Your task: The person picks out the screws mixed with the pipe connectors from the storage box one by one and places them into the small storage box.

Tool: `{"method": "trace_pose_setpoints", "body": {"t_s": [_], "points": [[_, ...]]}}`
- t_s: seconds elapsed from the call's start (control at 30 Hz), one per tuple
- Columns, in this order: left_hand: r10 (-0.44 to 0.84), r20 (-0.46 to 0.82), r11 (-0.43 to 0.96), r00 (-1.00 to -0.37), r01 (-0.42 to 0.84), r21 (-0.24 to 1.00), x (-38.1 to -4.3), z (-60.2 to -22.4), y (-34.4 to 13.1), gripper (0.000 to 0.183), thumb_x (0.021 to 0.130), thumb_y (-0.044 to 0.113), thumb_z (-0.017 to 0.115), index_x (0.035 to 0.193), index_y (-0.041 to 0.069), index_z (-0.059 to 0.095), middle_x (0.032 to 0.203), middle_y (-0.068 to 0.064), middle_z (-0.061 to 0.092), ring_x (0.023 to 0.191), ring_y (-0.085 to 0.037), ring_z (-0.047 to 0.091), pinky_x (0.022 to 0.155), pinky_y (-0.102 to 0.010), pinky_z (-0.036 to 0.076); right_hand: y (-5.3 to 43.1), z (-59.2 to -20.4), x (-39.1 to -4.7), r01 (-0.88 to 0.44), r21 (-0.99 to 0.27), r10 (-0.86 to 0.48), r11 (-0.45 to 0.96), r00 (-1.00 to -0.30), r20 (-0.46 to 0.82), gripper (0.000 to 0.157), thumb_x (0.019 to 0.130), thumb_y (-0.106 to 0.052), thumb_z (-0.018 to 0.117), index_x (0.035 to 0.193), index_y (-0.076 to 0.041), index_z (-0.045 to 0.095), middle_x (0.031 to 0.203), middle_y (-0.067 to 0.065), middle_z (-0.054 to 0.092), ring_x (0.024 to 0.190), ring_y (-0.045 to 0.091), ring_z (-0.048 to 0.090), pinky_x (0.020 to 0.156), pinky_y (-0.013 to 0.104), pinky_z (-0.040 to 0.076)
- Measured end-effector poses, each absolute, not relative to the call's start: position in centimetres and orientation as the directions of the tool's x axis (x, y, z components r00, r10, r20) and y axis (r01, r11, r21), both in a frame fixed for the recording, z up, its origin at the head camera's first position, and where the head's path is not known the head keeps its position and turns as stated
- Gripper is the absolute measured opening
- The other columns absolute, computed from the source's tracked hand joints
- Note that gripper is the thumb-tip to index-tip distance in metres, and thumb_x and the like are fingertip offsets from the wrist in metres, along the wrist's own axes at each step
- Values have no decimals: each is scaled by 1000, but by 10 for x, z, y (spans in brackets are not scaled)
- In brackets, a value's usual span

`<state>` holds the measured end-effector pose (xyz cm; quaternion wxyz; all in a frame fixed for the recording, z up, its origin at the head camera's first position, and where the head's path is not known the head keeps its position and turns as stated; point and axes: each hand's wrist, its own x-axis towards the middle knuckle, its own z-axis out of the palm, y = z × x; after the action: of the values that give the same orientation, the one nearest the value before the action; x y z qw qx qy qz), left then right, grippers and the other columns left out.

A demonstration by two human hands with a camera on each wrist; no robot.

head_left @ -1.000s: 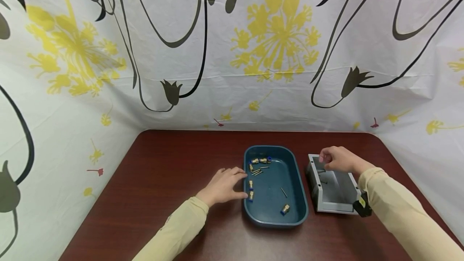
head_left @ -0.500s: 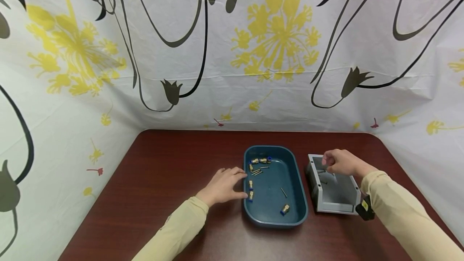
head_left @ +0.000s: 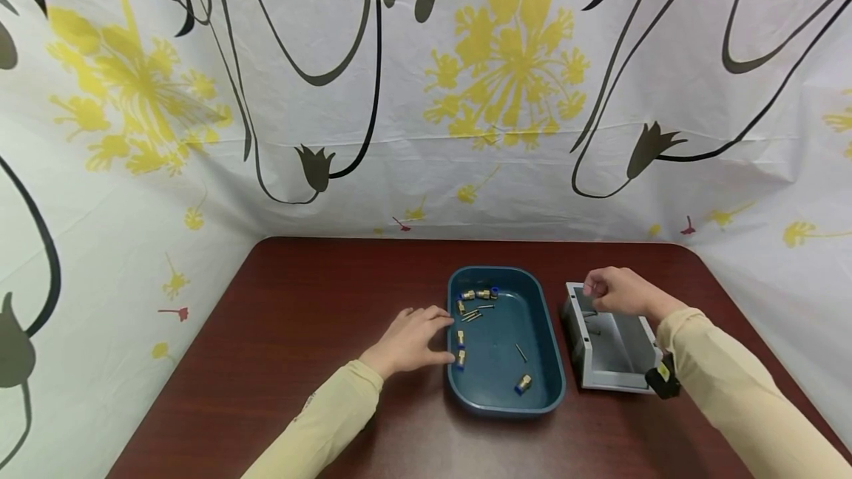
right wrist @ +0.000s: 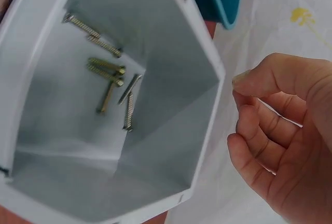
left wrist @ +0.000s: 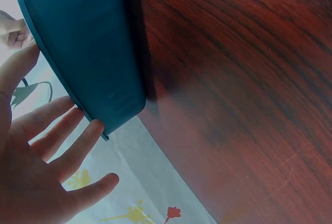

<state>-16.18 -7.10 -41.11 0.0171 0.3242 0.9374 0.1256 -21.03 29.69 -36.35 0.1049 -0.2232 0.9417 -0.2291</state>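
Observation:
My left hand (head_left: 409, 342) lies at the left side of a blue tray (head_left: 509, 405), fingers spread and fingertips along its rim. Brass push-in fittings (head_left: 523, 384) with blue ends lie in the tray, along with several screws (head_left: 472, 316). Above the far part of a grey plastic box (head_left: 619, 383) hovers my right hand (head_left: 619, 293). Its fingers are curled and the thumb tip meets the index finger; nothing shows between them in the right wrist view. Several yellowish screws (right wrist: 106, 71) rest on the box floor.
The tray and box stand side by side with a narrow gap on a dark red-brown wooden table (head_left: 319, 294). A white patterned cloth (head_left: 399, 191) hangs behind and beside the table. A black device (head_left: 662, 375) is strapped to my right wrist.
My right hand dipped slightly toward the near right over the box, then rose back up and left. My left hand and the tray have stayed put.

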Motion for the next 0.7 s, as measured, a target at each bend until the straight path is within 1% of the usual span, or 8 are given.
{"method": "trace_pose_setpoints", "body": {"t_s": [0.07, 0.23, 0.33, 0.57, 0.7], "points": [[612, 50, 758, -790, 603, 248, -162, -411, -71, 59, 75, 47, 64, 122, 12, 54, 120, 0, 50, 110, -13, 44, 93, -44, 30, 292, -360, -211, -380, -489, -477, 786, -875, -86, 13, 71, 2, 58, 80, -7, 55, 70, -1, 54, 62, 13, 48, 53, 30, 39], [613, 50, 757, -789, 604, 248, -162, -412, -71, 59, 75, 47, 64, 122, 13, 54, 120, 0, 49, 110, -14, 44, 93, -44, 30, 277, -354, -214, -397, -524, -502, 754, -862, -69, 8, 75, -1, 58, 81, -5, 56, 72, 1, 56, 66, 14, 52, 57, 31, 42], [614, 50, 756, -788, 605, 248, -162, -412, -71, 59, 75, 47, 64, 122, 13, 54, 120, 0, 49, 110, -13, 44, 92, -43, 30, 266, -352, -216, -394, -552, -514, 734, -855, -74, 6, 77, -3, 59, 82, -5, 56, 73, 0, 57, 66, 18, 55, 59, 31, 43], [613, 49, 758, -789, 604, 247, -162, -412, -71, 59, 75, 47, 64, 122, 13, 53, 121, 0, 49, 111, -13, 43, 93, -44, 30, 237, -352, -220, -371, -610, -543, 700, -831, -118, 8, 78, -4, 60, 85, -3, 56, 75, 2, 59, 68, 19, 55, 59, 32, 44], [613, 52, 757, -788, 605, 248, -162, -412, -71, 59, 75, 47, 64, 122, 13, 53, 121, 0, 49, 111, -13, 43, 92, -44, 30, 218, -353, -222, -343, -623, -548, 703, -820, -168, 9, 78, -6, 61, 85, -4, 57, 74, 3, 59, 67, 23, 55, 57, 31, 44]]}}
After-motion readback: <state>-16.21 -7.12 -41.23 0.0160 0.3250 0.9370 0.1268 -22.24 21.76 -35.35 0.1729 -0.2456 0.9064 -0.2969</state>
